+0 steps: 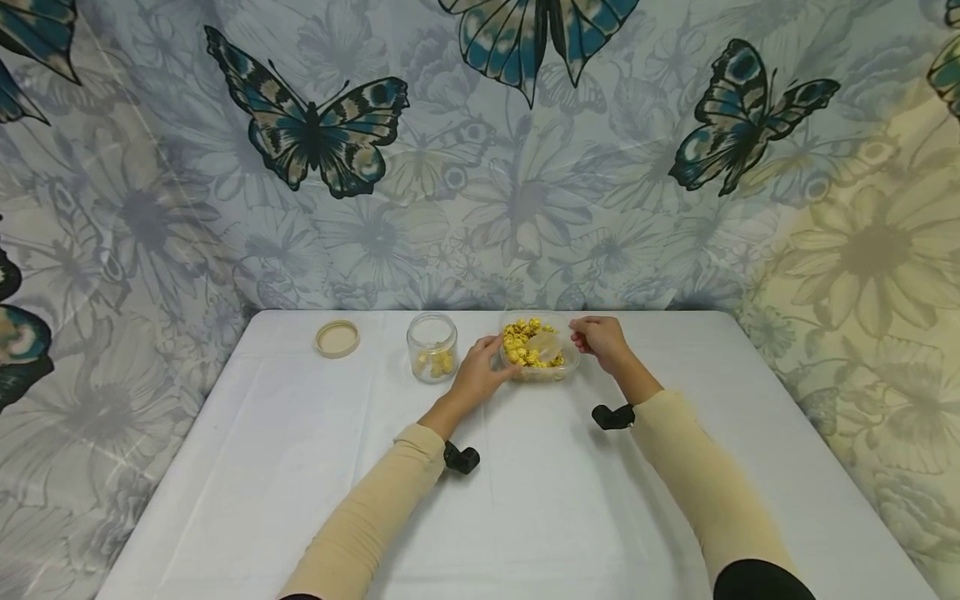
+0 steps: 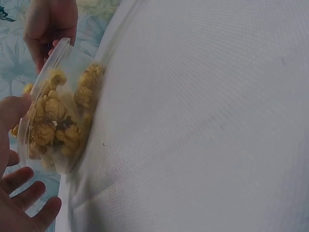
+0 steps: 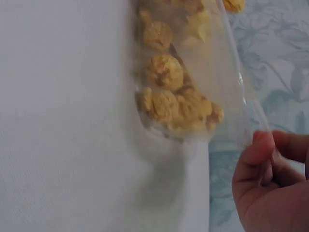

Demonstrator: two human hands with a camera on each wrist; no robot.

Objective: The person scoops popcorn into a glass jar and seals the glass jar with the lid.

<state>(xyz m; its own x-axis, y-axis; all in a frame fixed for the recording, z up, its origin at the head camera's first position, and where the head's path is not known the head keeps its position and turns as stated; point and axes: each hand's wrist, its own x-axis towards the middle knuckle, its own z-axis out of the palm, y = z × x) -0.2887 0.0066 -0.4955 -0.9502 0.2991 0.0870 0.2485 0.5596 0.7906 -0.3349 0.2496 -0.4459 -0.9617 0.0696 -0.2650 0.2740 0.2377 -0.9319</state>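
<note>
A clear plastic tub (image 1: pixel 540 375) of yellow popcorn (image 1: pixel 517 333) stands near the table's back edge. My left hand (image 1: pixel 478 371) rests against its left side, thumb at the rim and the other fingers (image 2: pixel 46 212) spread, fairly straight. With thumb and fingertips my right hand (image 1: pixel 600 337) pinches the thin handle of what looks like a translucent spoon (image 1: pixel 546 343). The spoon's wide end lies over the popcorn inside the tub. In the right wrist view, popcorn pieces (image 3: pixel 164 72) show blurred through the tub wall.
Left of the tub stands a clear round jar (image 1: pixel 432 333), lidless, with a few popcorn pieces (image 1: pixel 437 363) at its bottom. Farther left a cream-coloured ring-shaped lid (image 1: pixel 337 339) lies on the white-covered table (image 1: pixel 525 517). A butterfly-patterned cloth (image 1: pixel 525 208) hangs directly behind the table.
</note>
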